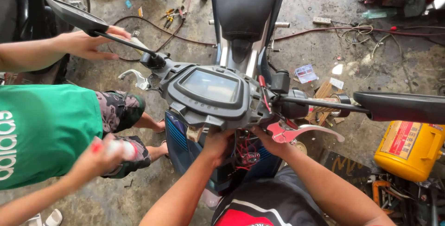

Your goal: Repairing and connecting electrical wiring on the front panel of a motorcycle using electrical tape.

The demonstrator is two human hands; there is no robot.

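Left hand: the person's left hand [217, 141] was pressed up under the lower edge of the scooter's instrument cluster housing [211, 97], fingers curled onto the plastic; how tightly they closed on it could not be told from above.
Right hand: the right hand [269, 141] reached in beneath the right handlebar, just behind the pink brake lever [301, 132]; its fingertips were hidden, so whether it pinched anything could not be told.
Wiring: a tangle of red wires [244, 154] hung in the open front cavity between the two hands, below the cluster.
Co-worker: a person in a green shirt [44, 135] stood at the left, one hand [90, 43] on the left mirror stem [125, 40], the other hand [99, 157] blurred around what was possibly a small white can.
Surroundings: a yellow canister [410, 148] lay on the floor at right, hand tools [171, 16] lay scattered on the concrete beyond the seat.
Handling note: the housing looked loose at its lower edge, so supporting it evenly from below and keeping fingers clear of the wires seemed the careful way.
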